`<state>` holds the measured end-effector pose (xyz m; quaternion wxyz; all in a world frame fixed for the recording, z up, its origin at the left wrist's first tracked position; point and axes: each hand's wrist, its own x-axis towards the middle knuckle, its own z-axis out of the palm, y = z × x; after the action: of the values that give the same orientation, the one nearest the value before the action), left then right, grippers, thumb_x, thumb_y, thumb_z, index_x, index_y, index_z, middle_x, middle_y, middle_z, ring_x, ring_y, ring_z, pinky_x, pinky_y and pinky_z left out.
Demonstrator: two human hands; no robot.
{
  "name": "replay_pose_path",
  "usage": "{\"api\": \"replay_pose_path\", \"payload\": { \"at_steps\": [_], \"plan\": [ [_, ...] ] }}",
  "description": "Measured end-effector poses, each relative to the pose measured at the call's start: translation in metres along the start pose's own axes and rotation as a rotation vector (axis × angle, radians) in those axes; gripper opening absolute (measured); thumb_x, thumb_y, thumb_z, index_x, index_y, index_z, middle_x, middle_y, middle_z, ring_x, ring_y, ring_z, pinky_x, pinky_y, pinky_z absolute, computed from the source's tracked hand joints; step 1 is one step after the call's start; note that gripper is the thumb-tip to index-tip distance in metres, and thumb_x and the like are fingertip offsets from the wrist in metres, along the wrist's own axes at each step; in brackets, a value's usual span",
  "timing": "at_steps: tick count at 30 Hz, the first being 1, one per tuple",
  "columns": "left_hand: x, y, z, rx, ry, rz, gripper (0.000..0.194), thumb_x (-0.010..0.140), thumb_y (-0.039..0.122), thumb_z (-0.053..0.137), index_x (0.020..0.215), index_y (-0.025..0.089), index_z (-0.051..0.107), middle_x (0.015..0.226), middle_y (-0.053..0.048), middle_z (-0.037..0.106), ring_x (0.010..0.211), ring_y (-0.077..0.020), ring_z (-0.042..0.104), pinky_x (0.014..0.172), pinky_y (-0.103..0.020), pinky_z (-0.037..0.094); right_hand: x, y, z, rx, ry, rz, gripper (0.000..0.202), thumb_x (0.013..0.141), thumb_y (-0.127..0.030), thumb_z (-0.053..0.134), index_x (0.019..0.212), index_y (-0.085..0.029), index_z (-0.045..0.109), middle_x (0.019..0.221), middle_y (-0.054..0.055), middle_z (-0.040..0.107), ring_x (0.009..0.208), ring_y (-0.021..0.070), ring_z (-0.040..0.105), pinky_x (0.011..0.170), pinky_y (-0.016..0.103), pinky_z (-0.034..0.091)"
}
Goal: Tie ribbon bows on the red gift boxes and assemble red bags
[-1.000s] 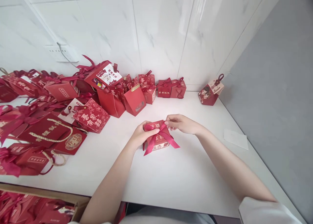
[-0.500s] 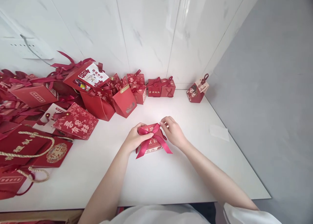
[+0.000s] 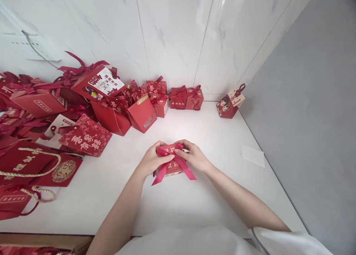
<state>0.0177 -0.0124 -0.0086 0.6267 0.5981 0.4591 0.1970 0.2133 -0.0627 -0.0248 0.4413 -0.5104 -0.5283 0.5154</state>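
A small red gift box [image 3: 174, 168] with pale lettering rests on the white table in front of me. Across its top lies a bow of shiny dark-pink ribbon [image 3: 164, 172], its two tails hanging toward me. My left hand [image 3: 154, 157] grips the box's left side, with the thumb pressed on the bow near the knot. My right hand [image 3: 194, 156] is closed around the right side, thumb and fingers on the bow's right loop. The fingertips behind the box are partly hidden.
Many red gift boxes and bags [image 3: 83, 136] crowd the table's left side. Two ribboned boxes [image 3: 186, 98] stand by the tiled wall. A house-shaped box [image 3: 230, 103] sits at the back right corner, and a white paper slip [image 3: 252, 156] lies at the right edge.
My right hand has moved left from the ribbon loop's end onto the bow and the box. My left hand keeps its hold. The view has shifted slightly.
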Motion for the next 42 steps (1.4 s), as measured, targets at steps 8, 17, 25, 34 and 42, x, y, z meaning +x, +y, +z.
{"api": "replay_pose_path", "payload": {
  "at_steps": [8, 17, 25, 34, 42],
  "plan": [
    [-0.001, 0.002, -0.006, 0.017, -0.076, -0.019, 0.041, 0.074, 0.048, 0.075, 0.1, 0.023, 0.055, 0.094, -0.001, 0.065, 0.083, -0.0213, 0.067, 0.073, -0.032, 0.054, 0.012, 0.014, -0.01, 0.007, -0.072, 0.085, 0.048, 0.094, -0.06, 0.043, 0.099, -0.019, 0.067, 0.069, 0.001, 0.06, 0.05, 0.0119, 0.047, 0.049, 0.027, 0.04],
    [0.0, 0.002, -0.019, -0.027, -0.029, 0.169, 0.033, 0.092, 0.05, 0.053, 0.109, 0.023, 0.061, 0.119, -0.007, 0.061, 0.101, -0.0223, 0.062, 0.086, -0.032, 0.048, -0.027, 0.034, -0.016, -0.047, -0.257, -0.197, 0.122, 0.07, -0.064, 0.075, 0.155, -0.036, -0.008, 0.165, 0.011, 0.001, 0.151, 0.0302, 0.012, 0.118, 0.052, 0.025],
    [0.007, -0.009, -0.022, -0.123, -0.017, 0.268, 0.026, 0.083, 0.039, 0.07, 0.081, 0.019, 0.053, 0.122, -0.007, 0.06, 0.105, -0.0224, 0.062, 0.085, -0.032, 0.049, -0.009, 0.034, -0.005, -0.141, -0.187, -0.353, 0.128, 0.071, -0.034, 0.083, 0.153, -0.035, -0.016, 0.147, 0.013, 0.032, 0.133, 0.0254, 0.044, 0.11, 0.047, 0.041],
    [0.028, 0.058, -0.037, -0.047, 0.284, 0.635, 0.025, 0.078, 0.033, 0.076, 0.074, 0.017, 0.057, 0.11, -0.01, 0.069, 0.104, -0.0228, 0.065, 0.093, -0.038, 0.049, 0.039, -0.044, -0.038, -0.537, -0.058, -0.754, 0.117, 0.077, -0.033, 0.075, 0.154, -0.032, -0.013, 0.148, 0.014, 0.033, 0.136, 0.0293, 0.038, 0.108, 0.052, 0.042],
    [0.025, 0.104, -0.045, -0.219, 0.33, 0.65, 0.057, 0.083, 0.066, 0.057, 0.123, 0.026, 0.053, 0.137, -0.011, 0.057, 0.121, -0.0288, 0.059, 0.097, -0.044, 0.051, 0.044, -0.098, -0.035, -0.698, 0.156, -0.89, 0.104, 0.084, -0.03, 0.067, 0.155, -0.034, -0.009, 0.151, 0.013, 0.033, 0.139, 0.0314, 0.036, 0.104, 0.052, 0.047]
  ]
}}
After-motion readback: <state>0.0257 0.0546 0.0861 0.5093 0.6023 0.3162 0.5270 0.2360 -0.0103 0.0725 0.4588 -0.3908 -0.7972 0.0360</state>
